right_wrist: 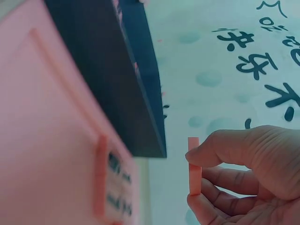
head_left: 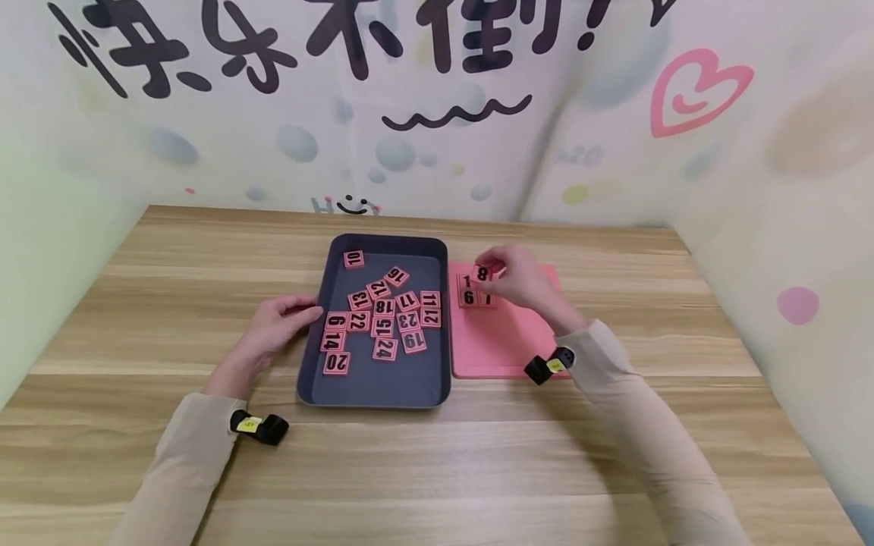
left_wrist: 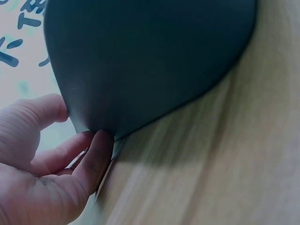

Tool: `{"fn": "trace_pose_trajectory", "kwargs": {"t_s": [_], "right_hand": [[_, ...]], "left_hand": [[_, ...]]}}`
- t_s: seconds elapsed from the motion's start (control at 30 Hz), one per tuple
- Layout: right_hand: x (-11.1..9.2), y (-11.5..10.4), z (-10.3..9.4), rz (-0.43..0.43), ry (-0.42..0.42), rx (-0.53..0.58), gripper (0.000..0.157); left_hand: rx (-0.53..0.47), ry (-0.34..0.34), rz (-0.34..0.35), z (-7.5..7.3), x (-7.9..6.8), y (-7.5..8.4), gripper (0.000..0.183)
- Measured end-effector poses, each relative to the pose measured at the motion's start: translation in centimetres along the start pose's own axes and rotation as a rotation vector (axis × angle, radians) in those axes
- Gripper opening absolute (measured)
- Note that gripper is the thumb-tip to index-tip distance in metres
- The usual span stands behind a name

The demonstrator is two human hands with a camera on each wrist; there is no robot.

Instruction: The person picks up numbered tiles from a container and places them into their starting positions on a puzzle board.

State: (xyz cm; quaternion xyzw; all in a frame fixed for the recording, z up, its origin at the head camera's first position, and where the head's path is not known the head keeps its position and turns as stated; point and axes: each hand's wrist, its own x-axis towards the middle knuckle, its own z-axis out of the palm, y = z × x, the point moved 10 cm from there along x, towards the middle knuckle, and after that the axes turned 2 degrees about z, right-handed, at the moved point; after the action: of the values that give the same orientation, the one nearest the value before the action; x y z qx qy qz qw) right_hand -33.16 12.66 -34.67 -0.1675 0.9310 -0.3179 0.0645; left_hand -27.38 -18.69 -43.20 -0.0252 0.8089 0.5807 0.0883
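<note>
My right hand (head_left: 522,284) pinches a pink number tile (head_left: 482,274) marked 8 between thumb and fingers; the right wrist view shows this tile (right_wrist: 194,168) edge-on. It is held over the upper left part of a pink board (head_left: 501,345). Tiles marked 1 (head_left: 466,281), 6 (head_left: 468,297) and 7 (head_left: 488,299) sit together on that board, partly covered by the held tile and fingers. At the left, my left hand (head_left: 273,326) touches the outer side of a dark grey tray (head_left: 375,390). Its thumb (left_wrist: 54,108) and fingertips rest against the tray wall (left_wrist: 154,61).
Several loose number tiles, among them 10 (head_left: 353,259), 20 (head_left: 336,363) and 24 (head_left: 385,349), lie at various angles in the tray. The tray's right wall borders the board. A wood-grain table (head_left: 410,470) carries both, with a printed wall (head_left: 444,167) behind.
</note>
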Motion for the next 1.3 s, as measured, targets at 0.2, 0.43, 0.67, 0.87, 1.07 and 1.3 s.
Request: {"fn": "trace_pose_trajectory", "kwargs": {"t_s": [0.2, 0.43, 0.67, 0.87, 1.07, 1.3], "right_hand": [[-1.8, 2.2, -0.1, -0.013, 0.007, -0.023, 0.032], [-3.6, 4.5, 0.5, -0.018, -0.006, -0.019, 0.029], [-4.5, 6.1, 1.6, -0.012, -0.033, -0.047, 0.028], [-4.5, 6.3, 1.6, -0.025, -0.011, -0.065, 0.026], [-4.8, 6.5, 1.6, -0.024, -0.039, -0.074, 0.029], [-4.8, 7.3, 1.5, 0.098, -0.049, -0.080, 0.023]], "left_hand": [[0.005, 0.003, 0.010, 0.0, -0.1, 0.1, 0.047], [0.006, 0.000, 0.011, 0.0, -0.1, 0.1, 0.046], [-0.011, -0.009, 0.006, 0.1, -0.1, -0.1, 0.048], [-0.011, -0.004, 0.013, 0.1, 0.0, 0.0, 0.047], [-0.002, -0.006, 0.013, 0.1, -0.1, 0.1, 0.047], [-0.012, -0.001, 0.008, 0.1, -0.2, 0.1, 0.047]]}}
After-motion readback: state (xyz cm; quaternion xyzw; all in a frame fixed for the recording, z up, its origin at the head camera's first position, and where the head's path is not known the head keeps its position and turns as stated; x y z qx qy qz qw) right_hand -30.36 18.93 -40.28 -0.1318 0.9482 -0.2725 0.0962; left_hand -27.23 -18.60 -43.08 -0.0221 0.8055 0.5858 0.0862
